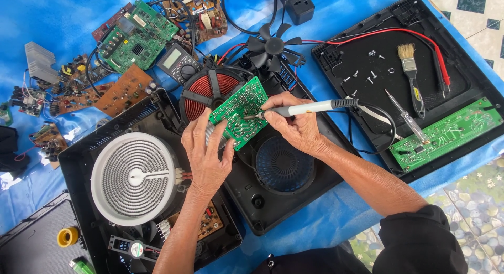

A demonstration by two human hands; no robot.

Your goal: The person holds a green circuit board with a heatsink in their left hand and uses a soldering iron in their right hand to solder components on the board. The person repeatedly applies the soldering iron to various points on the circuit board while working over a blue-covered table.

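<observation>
**A:** Green board was pinched in the left hand, tilted over the black cooker housing, yeah?

**B:** Yep, and the right hand had its grip closed around a soldering iron, tip touching the board. Copper coil just behind, black fan farther back.

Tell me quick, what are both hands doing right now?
Left hand: closed on the green circuit board, holding it tilted.
Right hand: closed on the soldering iron, tip touching the board.

Blue plastic sheet spread over the ground, bright daylight. White-and-green patterned floor tiles top right, pebble-patterned tiles lower right.
</observation>
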